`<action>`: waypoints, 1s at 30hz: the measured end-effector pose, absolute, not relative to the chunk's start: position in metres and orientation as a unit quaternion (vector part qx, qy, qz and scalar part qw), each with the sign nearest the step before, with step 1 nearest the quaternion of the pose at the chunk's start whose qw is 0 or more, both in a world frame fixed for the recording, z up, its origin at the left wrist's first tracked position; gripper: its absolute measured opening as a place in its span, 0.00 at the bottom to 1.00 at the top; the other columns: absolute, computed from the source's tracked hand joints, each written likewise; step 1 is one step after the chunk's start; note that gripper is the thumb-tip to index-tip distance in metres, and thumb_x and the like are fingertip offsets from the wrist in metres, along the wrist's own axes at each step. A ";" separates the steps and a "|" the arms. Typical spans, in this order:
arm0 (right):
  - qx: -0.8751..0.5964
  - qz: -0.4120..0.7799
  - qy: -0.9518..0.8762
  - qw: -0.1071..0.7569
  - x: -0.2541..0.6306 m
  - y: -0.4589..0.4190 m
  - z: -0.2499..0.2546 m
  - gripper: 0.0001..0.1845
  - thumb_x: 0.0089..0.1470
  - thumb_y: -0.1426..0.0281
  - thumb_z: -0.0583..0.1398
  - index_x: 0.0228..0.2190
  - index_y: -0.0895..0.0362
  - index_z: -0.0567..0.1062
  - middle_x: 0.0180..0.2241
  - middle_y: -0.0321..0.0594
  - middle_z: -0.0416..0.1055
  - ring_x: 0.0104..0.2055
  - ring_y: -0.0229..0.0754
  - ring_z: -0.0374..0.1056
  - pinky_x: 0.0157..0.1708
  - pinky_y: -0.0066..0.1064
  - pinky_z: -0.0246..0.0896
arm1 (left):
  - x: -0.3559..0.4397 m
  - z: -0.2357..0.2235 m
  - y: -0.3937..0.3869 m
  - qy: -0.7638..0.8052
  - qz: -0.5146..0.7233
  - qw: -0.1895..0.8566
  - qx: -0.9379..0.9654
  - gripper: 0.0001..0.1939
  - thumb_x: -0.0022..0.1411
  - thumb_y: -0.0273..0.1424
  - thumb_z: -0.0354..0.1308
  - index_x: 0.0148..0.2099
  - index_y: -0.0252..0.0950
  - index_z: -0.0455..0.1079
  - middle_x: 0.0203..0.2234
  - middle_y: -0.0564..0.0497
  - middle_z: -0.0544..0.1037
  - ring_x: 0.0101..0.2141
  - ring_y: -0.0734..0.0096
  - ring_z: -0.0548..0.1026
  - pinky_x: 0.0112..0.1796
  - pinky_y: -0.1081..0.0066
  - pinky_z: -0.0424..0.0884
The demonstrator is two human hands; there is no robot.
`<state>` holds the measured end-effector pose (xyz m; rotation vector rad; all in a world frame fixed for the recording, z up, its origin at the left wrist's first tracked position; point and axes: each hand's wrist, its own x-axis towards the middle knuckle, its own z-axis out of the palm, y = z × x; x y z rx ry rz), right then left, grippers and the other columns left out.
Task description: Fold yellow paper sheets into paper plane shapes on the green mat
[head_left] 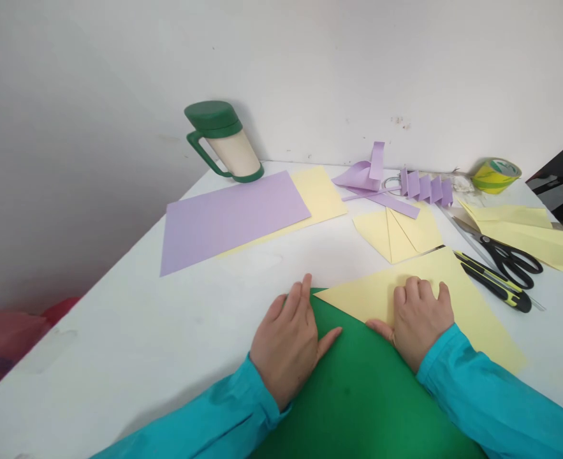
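Observation:
My left hand (pixel 291 338) lies on the left edge of a large green sheet (pixel 362 389), fingers stretched forward and thumb spread onto the green surface. A pale yellow sheet of paper (pixel 458 312) lies partly over the green sheet's upper right side, its pointed corner near my left fingertips. On that yellow paper rests my right hand (pixel 419 319), fingers bent and apart, thumb stretched out along the paper's lower edge. Both hands are open and press flat things down. My forearms hide parts of the green sheet and the yellow paper.
A purple sheet (pixel 236 217) overlaps another yellow sheet (pixel 322 194) at the back, beside a green-lidded mug (pixel 236 150). Rightward lie folded purple strips (pixel 427 186), a creased yellow piece (pixel 396 236), scissors (pixel 505 252), a cutter knife (pixel 494 287), folded yellow paper (pixel 525 229) and a tape roll (pixel 496 175).

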<state>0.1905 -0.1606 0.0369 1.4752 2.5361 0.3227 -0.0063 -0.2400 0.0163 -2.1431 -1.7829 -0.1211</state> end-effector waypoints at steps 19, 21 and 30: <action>0.491 0.106 0.861 0.082 0.192 -0.160 0.035 0.39 0.52 0.40 0.50 0.39 0.64 0.74 0.41 0.56 0.68 0.44 0.57 0.62 0.50 0.55 0.49 | 0.003 0.016 -0.244 -0.587 -0.066 0.166 -0.790 0.25 0.66 0.39 0.48 0.49 0.19 0.70 0.45 0.31 0.74 0.45 0.48 0.71 0.45 0.56 0.68; 0.491 0.102 0.861 0.084 0.192 -0.161 0.035 0.39 0.52 0.40 0.50 0.39 0.65 0.74 0.41 0.57 0.68 0.45 0.58 0.62 0.50 0.55 0.49 | -0.001 0.014 -0.241 -0.587 -0.057 0.194 -0.784 0.25 0.67 0.38 0.46 0.47 0.17 0.71 0.42 0.31 0.75 0.43 0.48 0.72 0.43 0.56 0.69; 0.499 0.086 0.856 0.111 0.189 -0.159 0.039 0.39 0.52 0.41 0.50 0.40 0.65 0.74 0.41 0.57 0.68 0.45 0.58 0.62 0.51 0.54 0.49 | 0.003 0.018 -0.240 -0.600 -0.082 0.195 -0.772 0.25 0.67 0.39 0.46 0.47 0.20 0.71 0.45 0.30 0.73 0.46 0.46 0.71 0.43 0.54 0.69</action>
